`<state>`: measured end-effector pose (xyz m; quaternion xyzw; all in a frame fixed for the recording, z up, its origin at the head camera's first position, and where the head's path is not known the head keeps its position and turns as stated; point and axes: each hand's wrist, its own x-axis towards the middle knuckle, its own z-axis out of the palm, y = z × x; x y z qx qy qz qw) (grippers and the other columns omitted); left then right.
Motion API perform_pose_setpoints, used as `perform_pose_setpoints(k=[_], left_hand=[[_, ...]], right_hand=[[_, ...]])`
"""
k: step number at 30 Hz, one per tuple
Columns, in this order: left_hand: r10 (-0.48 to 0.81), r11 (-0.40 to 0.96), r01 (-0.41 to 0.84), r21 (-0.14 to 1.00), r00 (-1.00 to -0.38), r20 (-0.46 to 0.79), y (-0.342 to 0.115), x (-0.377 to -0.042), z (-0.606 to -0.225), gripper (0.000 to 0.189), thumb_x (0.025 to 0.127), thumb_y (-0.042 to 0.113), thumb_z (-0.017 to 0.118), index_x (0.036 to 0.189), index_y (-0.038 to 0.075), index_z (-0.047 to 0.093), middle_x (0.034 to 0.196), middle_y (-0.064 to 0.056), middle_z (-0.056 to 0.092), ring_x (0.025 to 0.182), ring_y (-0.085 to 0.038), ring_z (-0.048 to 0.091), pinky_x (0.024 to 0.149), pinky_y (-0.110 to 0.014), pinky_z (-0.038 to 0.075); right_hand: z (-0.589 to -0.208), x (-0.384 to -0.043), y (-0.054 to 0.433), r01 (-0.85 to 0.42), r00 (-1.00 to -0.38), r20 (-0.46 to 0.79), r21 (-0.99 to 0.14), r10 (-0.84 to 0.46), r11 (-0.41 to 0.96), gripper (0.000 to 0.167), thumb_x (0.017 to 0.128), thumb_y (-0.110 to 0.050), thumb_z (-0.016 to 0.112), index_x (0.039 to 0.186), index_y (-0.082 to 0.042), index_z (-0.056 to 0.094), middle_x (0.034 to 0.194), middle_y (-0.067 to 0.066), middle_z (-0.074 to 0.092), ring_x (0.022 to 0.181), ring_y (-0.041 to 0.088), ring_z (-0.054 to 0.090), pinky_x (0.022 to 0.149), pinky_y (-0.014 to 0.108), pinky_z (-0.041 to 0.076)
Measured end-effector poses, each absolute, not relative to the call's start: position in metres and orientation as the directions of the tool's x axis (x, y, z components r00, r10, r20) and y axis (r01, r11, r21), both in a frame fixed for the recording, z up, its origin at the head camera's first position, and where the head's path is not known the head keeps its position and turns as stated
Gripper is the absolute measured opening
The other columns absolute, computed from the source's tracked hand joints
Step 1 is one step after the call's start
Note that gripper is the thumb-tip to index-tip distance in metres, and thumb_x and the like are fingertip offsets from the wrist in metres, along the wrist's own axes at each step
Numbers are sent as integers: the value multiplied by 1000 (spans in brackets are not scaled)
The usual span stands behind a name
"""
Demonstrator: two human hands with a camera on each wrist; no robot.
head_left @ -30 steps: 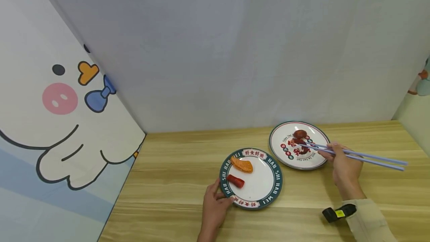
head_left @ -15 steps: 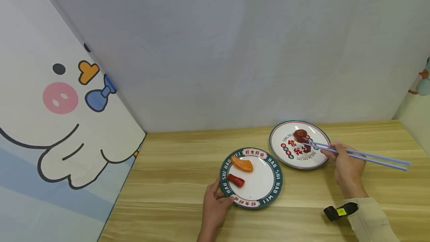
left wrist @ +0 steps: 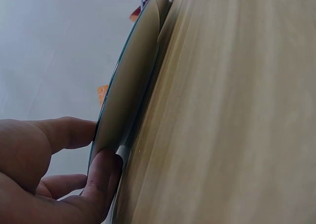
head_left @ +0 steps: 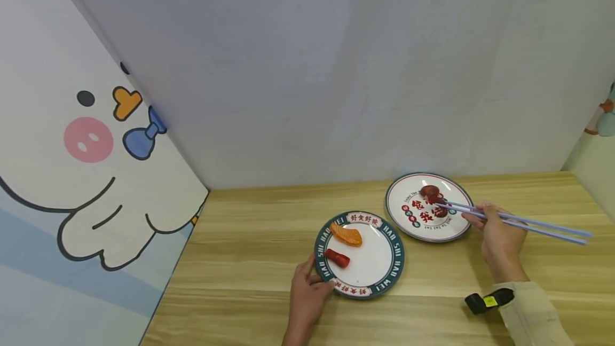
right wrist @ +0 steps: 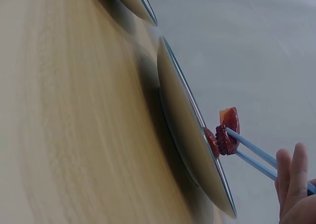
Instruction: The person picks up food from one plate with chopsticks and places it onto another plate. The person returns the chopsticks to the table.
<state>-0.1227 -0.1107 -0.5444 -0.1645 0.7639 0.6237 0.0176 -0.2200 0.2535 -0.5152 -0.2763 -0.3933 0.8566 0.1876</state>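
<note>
My left hand point(head_left: 307, 298) pinches the near-left rim of a green-rimmed plate point(head_left: 377, 252), with fingers at the edge and underside in the left wrist view. On that plate lie an orange salmon-like slice point(head_left: 347, 235) and a short red piece point(head_left: 338, 258). My right hand point(head_left: 502, 239) grips a pair of pale blue chopsticks point(head_left: 552, 226). Their tips are at a dark red, bumpy food piece point(right wrist: 227, 142) over the second plate point(head_left: 399, 199); I cannot tell whether they pinch it. A brown rounded piece point(head_left: 429, 191) is beside the tips.
Both plates stand on a wood-grain table point(head_left: 250, 260), the second farther back and right. A grey wall point(head_left: 307, 79) rises behind the table. To the left is a cartoon-printed panel point(head_left: 86, 218). A black strap point(head_left: 490, 300) circles the right sleeve.
My right hand and the chopsticks have shifted slightly right, and the dark red piece at their tips has moved a little right with them. The left hand and its plate stay put.
</note>
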Motion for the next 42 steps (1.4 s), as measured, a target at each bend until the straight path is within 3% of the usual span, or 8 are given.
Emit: perform_pose_setpoints(k=[12, 42], left_hand=[[-231, 160, -256, 953, -949, -216, -111, -121, -545, 80, 81, -12, 77, 154, -10, 44, 143, -21, 54, 99, -21, 65, 78, -28, 60], [-234, 173, -299, 938, -938, -256, -110, -123, -544, 81, 82, -10, 77, 155, -7, 44, 142, -18, 53, 101, -21, 65, 79, -30, 61]], right_hand=[[-519, -221, 257, -181, -772, -280, -764, 571, -619, 32, 102, 6, 57, 77, -3, 75, 72, 8, 72, 60, 17, 76, 57, 27, 62], [-525, -225, 265, -196, -752, -303, -745, 586, -637, 28, 101, 8, 57, 80, 0, 74, 75, 9, 71, 65, 16, 76, 58, 28, 63]])
